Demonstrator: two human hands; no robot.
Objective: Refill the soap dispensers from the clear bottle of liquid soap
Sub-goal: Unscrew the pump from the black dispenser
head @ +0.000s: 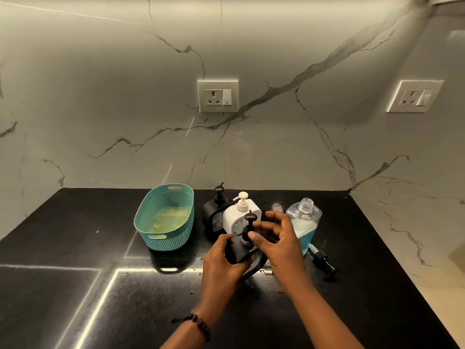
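Observation:
My left hand (221, 260) grips the body of a black soap dispenser (236, 250) above the dark counter. My right hand (279, 243) pinches the collar under its black pump head (250, 217) with thumb and fingers. Behind it stand a white dispenser (241, 215) with a cream pump and another black dispenser (214, 210). The clear bottle (304, 222), uncapped and part full of blue liquid soap, stands to the right of my right hand. Its black pump cap (324, 263) lies on the counter beside it.
A teal perforated basket (166, 217) sits left of the dispensers. The black counter (100, 285) ends at a marble wall with two socket plates (217, 96) (415, 96). Droplets speckle the counter near my hands.

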